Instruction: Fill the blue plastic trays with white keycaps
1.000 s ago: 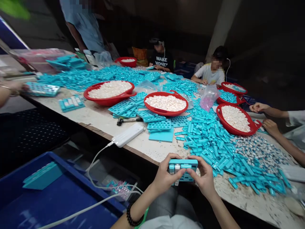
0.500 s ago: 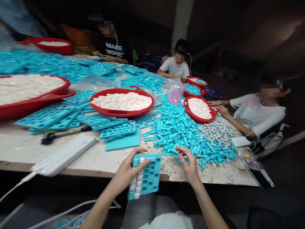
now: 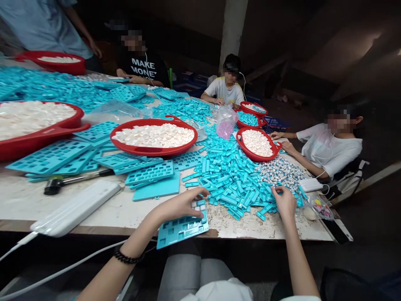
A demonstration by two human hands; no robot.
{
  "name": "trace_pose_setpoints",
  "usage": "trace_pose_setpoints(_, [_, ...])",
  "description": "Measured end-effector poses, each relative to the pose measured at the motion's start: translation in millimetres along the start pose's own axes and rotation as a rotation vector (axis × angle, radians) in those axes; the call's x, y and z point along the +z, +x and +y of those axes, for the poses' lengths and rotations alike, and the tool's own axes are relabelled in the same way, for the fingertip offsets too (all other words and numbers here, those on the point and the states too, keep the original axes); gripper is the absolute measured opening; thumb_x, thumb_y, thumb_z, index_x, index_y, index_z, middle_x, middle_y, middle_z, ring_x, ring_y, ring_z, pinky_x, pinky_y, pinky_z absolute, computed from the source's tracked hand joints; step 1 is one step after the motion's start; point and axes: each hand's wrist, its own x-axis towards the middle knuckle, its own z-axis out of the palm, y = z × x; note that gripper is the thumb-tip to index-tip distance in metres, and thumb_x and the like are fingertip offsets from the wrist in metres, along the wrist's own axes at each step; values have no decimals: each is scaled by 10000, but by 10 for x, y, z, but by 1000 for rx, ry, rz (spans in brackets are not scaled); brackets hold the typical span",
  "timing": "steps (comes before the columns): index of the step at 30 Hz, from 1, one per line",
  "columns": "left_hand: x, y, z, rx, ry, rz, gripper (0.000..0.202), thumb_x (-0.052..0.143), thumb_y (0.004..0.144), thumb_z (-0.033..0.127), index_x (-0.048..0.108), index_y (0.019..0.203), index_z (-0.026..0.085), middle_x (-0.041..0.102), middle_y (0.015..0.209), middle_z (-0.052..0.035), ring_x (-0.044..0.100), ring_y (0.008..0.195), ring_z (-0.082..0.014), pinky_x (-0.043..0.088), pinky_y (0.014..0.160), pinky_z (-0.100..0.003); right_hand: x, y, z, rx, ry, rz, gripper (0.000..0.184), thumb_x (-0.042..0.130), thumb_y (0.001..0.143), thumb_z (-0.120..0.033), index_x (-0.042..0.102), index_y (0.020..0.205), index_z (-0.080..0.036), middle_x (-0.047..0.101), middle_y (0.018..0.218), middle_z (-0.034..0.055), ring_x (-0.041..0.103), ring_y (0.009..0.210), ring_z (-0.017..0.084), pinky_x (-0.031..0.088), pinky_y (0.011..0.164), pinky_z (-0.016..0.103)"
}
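My left hand [image 3: 181, 205] grips a turquoise plastic grid tray [image 3: 183, 228] at the table's near edge; a few white key pieces sit in its upper cells. My right hand [image 3: 284, 200] reaches out to the right and rests, fingers curled, on the edge of a heap of small turquoise bars [image 3: 233, 179], next to a patch of small white and grey pieces [image 3: 280, 171]. What its fingers hold, if anything, I cannot make out.
Red bowls of white pieces [image 3: 153, 136] [image 3: 257, 142] [image 3: 31, 119] stand on the table. Stacked turquoise grid trays [image 3: 150, 171], a hammer-like tool [image 3: 75, 179] and a white power bank [image 3: 75, 209] with cable lie at left. Other people sit around the far and right sides.
My left hand lowered the grid tray from upright to flat on the table edge. My right hand let go of it and moved right into the turquoise bars. The view swung right.
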Motion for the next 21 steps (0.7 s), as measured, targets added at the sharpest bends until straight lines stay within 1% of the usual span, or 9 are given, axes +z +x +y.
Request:
trace_pose_setpoints(3, [80,-108,26,71,81,138,398,684,837,448,641,1189,266,652,1253,-76,609,1178,-303,483,984,-390,-11,62,-49,53,-42,-59,338,633,808,-537,740,813,-217,749,895,93,652,823,287,384,654,326])
trace_pose_setpoints(7, [235,-476,64,31,115,335,284,535,965,408,611,1197,265,635,1264,-67,578,1209,-277,446,1027,-383,-25,156,-36,66,-33,-51,247,676,753,-434,747,825,-209,756,859,99,666,795,306,430,691,364])
trace_pose_setpoints(9, [348,-690,15,-8,128,446,258,525,976,384,611,1185,259,644,1236,-71,571,1214,-276,440,1036,-386,-9,152,-36,34,59,29,254,665,750,-415,740,842,-190,745,792,92,677,760,297,470,718,381])
trace_pose_setpoints(11, [461,-876,-79,-48,147,543,255,537,974,373,610,1191,258,644,1239,-78,556,1237,-280,431,1055,-402,28,73,-94,-27,231,176,306,658,760,-426,734,894,-162,732,768,89,686,731,278,513,734,386])
trace_pose_setpoints(14, [580,-1040,-215,-73,172,588,236,567,962,366,628,1165,261,651,1243,-78,556,1247,-281,382,1112,-459,115,-232,-343,-173,560,336,371,682,793,-432,717,1006,-129,728,882,111,691,747,248,557,713,366])
trace_pose_setpoints(15, [604,-1061,-234,-64,172,588,212,569,962,358,642,1137,263,658,1238,-72,563,1244,-277,340,1146,-484,150,-381,-465,-229,658,321,356,694,809,-414,713,1022,-130,726,914,114,688,750,238,563,696,356])
trace_pose_setpoints(18, [666,-1056,-165,-35,82,622,169,575,960,343,674,1073,263,684,1203,-55,595,1219,-260,252,1200,-517,261,-893,-886,-449,809,108,187,686,867,-299,724,1003,-176,733,934,87,675,744,212,555,669,343])
trace_pose_setpoints(19, [696,-1045,-106,-47,-4,641,176,577,960,352,675,1075,261,694,1182,-54,614,1193,-255,299,1182,-502,296,-1062,-1024,-559,827,29,135,679,875,-257,730,988,-202,737,929,70,674,762,211,553,680,346])
trace_pose_setpoints(21, [780,-1024,30,-88,-259,665,222,587,954,397,670,1093,245,721,1100,-62,672,1081,-244,464,1058,-437,352,-1360,-1265,-779,887,-83,161,679,868,-182,729,1008,-242,740,897,41,673,797,210,557,730,366])
